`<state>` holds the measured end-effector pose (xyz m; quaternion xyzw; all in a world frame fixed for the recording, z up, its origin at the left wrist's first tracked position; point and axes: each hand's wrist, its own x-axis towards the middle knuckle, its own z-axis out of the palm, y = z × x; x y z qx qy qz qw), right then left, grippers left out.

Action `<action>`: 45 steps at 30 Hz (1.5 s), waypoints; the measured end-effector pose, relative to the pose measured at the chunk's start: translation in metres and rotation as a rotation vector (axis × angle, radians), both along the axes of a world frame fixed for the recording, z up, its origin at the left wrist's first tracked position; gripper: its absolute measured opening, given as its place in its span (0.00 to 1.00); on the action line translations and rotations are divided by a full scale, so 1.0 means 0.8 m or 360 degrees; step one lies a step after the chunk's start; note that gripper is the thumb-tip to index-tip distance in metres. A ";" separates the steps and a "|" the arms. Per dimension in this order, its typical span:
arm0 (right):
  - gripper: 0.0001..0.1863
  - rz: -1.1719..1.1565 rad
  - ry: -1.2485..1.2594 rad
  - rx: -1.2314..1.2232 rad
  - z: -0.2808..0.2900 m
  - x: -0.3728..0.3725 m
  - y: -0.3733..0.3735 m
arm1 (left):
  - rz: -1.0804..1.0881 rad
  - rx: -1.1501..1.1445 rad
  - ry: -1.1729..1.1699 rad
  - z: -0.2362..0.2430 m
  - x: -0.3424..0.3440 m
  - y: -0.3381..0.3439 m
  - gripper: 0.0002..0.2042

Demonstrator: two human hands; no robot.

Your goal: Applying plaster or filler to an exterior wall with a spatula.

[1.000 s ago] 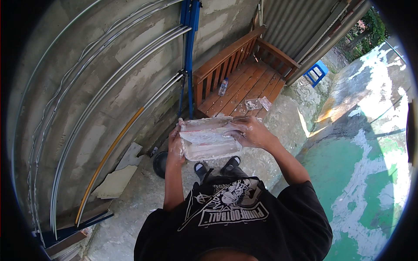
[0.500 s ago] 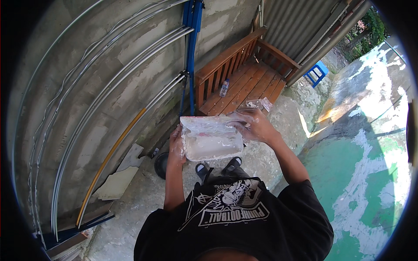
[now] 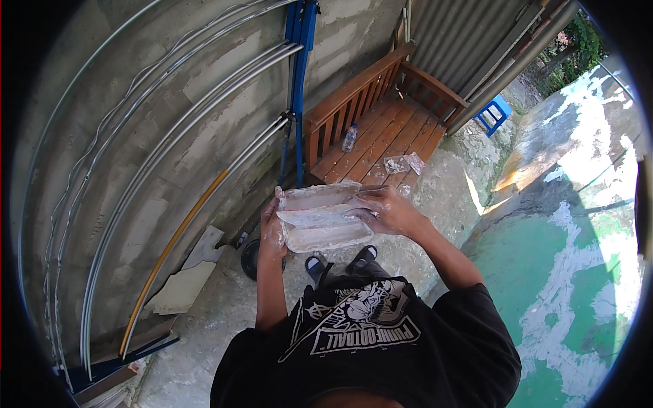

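A shallow rectangular container (image 3: 333, 239), its rim coated with white paste, is held up in front of my chest. My left hand (image 3: 273, 223) is closed on its left side. Across the container's middle lies a flat whitish plate (image 3: 316, 217), smeared with paste, with pale surface showing on both its far and near sides. The fingers of my right hand (image 3: 388, 209) are closed on the plate's right end. White residue coats both hands. What the plate is made of cannot be told.
Beyond my hands stands a wooden bench (image 3: 381, 132) with a plastic bottle (image 3: 349, 138) and a clear plastic packet (image 3: 401, 164) on it. Metal pipes (image 3: 170, 146) line the block wall at left. A dark round vessel (image 3: 252, 260) sits by my feet; a blue stool (image 3: 492, 115) stands far right.
My right hand has brought the flat plate from the container's far edge nearer to me, across its middle. The container's far part now shows. My left hand keeps hold of the container.
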<state>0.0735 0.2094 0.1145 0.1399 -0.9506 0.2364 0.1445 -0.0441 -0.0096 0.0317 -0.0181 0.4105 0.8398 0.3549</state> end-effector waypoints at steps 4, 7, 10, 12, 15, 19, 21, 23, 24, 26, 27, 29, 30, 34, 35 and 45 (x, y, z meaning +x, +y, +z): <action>0.15 -0.0066 -0.0093 -0.0076 0.013 0.005 0.002 | 0.0024 0.0050 0.0051 0.002 0.001 -0.002 0.19; 0.15 0.0011 0.0088 -0.0180 0.029 0.002 0.002 | 0.0037 -0.0038 -0.0029 -0.006 -0.003 -0.003 0.19; 0.14 -0.0011 -0.0087 -0.0085 0.024 0.004 -0.002 | 0.0026 0.0010 -0.0024 -0.008 -0.001 -0.002 0.19; 0.14 -0.0036 -0.0057 -0.0052 0.013 0.001 -0.001 | 0.0048 0.0049 0.0069 -0.009 0.000 -0.002 0.18; 0.14 -0.0105 -0.0040 0.0006 0.018 -0.006 -0.001 | -0.0042 -0.0056 0.0034 -0.004 -0.003 -0.003 0.18; 0.15 -0.0056 0.0157 -0.0024 0.023 -0.017 0.010 | -0.0071 -0.0064 0.0035 0.000 0.004 -0.002 0.18; 0.15 -0.0095 0.0176 0.0050 0.029 -0.019 0.003 | -0.0030 -0.0036 0.0064 -0.005 0.005 -0.004 0.20; 0.15 -0.0133 0.0199 0.0128 0.028 -0.019 -0.001 | -0.0022 -0.0017 0.0093 -0.007 0.004 -0.008 0.20; 0.14 -0.0121 0.0132 0.0127 0.023 -0.018 -0.001 | -0.0015 0.0003 0.0125 -0.008 0.004 -0.010 0.21; 0.13 -0.0103 0.0064 0.0127 0.014 -0.015 -0.002 | -0.0031 -0.0070 0.0089 -0.005 0.000 -0.010 0.21; 0.12 -0.0091 0.0060 0.0086 0.010 -0.012 -0.004 | -0.0050 -0.0143 0.0051 -0.004 -0.001 -0.010 0.20; 0.12 -0.0077 0.0054 0.0047 0.004 -0.005 -0.007 | -0.0013 -0.0071 0.0103 -0.002 0.004 -0.011 0.20; 0.12 -0.0063 0.0003 0.0050 0.002 -0.001 -0.009 | 0.0017 0.0000 0.0157 -0.001 0.007 -0.011 0.20; 0.13 0.0060 0.0031 -0.0073 0.007 0.005 -0.013 | 0.0061 -0.0001 0.0109 0.004 0.010 -0.011 0.20; 0.13 0.0059 0.0030 -0.0073 0.009 0.007 -0.011 | 0.0048 0.0000 0.0118 0.004 0.010 -0.011 0.20; 0.14 -0.0018 -0.0052 -0.0063 0.022 0.018 -0.010 | 0.0043 0.0002 0.0079 0.013 0.021 -0.007 0.21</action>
